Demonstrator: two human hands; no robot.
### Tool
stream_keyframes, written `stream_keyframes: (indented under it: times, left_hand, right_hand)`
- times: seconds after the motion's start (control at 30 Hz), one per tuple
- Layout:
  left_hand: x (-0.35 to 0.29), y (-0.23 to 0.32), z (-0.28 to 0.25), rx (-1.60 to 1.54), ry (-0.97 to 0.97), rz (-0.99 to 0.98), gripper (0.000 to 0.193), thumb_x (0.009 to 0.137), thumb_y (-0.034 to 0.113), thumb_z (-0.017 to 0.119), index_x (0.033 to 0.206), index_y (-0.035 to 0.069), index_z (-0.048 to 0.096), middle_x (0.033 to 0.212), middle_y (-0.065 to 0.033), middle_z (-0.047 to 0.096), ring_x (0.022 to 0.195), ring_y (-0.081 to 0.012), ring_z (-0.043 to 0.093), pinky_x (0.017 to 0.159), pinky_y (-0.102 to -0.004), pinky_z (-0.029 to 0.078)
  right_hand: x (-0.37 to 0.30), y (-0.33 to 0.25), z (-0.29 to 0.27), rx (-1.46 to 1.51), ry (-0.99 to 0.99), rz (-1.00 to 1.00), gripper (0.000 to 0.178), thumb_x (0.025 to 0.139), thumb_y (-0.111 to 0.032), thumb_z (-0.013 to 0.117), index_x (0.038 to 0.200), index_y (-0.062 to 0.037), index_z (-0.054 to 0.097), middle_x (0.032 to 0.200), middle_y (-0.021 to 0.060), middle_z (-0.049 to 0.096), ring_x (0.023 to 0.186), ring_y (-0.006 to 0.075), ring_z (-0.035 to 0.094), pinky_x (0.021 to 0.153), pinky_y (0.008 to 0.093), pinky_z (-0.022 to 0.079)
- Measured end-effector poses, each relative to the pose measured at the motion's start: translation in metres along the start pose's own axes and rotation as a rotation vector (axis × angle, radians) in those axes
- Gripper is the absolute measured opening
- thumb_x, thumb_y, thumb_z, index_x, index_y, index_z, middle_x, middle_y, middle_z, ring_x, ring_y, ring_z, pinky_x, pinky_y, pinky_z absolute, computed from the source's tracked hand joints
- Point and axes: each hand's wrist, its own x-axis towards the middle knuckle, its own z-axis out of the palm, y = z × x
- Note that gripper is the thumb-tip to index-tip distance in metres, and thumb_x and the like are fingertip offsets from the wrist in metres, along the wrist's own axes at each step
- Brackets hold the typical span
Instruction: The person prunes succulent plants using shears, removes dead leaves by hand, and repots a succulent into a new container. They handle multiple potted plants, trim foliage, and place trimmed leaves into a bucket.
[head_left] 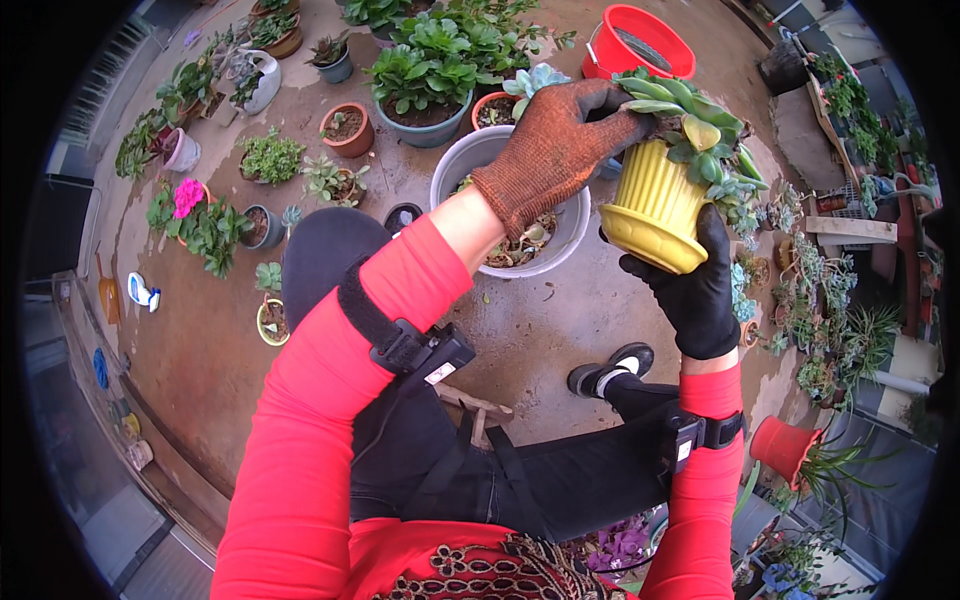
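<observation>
A ribbed yellow flowerpot [655, 195] with a scalloped saucer base is held tilted in the air, right of centre. Green succulents [690, 120] spill over its rim, one leaf yellowed. My right hand [705, 285], in a black glove, grips the pot from below, its fingers round the saucer side. Reaching across from the left, my left hand [560, 145], in a rust-orange glove, has its dark fingertips closed on the succulent's leaves at the rim. Beneath that hand stands a grey-white bucket [455, 165] with dry leaves and plant scraps inside, partly hidden by the left wrist.
A red bucket [665, 35] stands at the far side. Potted plants, among them a large leafy one [425, 75] and a terracotta pot [348, 130], crowd the far left. Succulents [810, 290] line the right. A spray bottle [143, 292] lies on the wet floor, left.
</observation>
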Motion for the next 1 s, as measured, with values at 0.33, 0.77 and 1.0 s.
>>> stream_keyframes:
  times: [0.33,0.77,1.0]
  left_hand:
    - [0.0,0.005,-0.003,0.203,-0.017,0.108,0.026,0.096,0.015,0.064,0.116,-0.001,0.065,0.101,-0.0079,0.07,0.092,-0.0093,0.06,0.084,-0.0286,0.05]
    - [-0.002,0.005,0.0,-0.075,0.101,0.0,0.031,0.083,0.022,0.076,0.095,-0.004,0.064,0.077,-0.0118,0.067,0.072,-0.014,0.062,0.067,-0.0327,0.052]
    - [0.002,0.009,-0.008,0.176,0.144,0.201,0.028,0.082,0.019,0.076,0.097,-0.002,0.064,0.081,-0.0132,0.067,0.073,-0.0168,0.064,0.068,-0.0342,0.053]
  right_hand:
    - [-0.001,0.001,0.001,0.016,-0.014,-0.019,0.081,0.092,-0.066,0.051,0.145,-0.0047,0.043,0.133,0.0199,0.059,0.115,0.0373,0.064,0.087,0.0426,0.056]
    - [-0.004,0.004,-0.004,0.086,-0.098,-0.007,0.093,0.088,-0.073,0.05,0.15,-0.0057,0.036,0.142,0.0222,0.051,0.125,0.0421,0.056,0.09,0.046,0.054]
    - [-0.004,0.002,-0.01,0.217,-0.183,0.001,0.089,0.088,-0.07,0.054,0.147,-0.0055,0.039,0.139,0.0204,0.054,0.119,0.0373,0.061,0.093,0.0516,0.054]
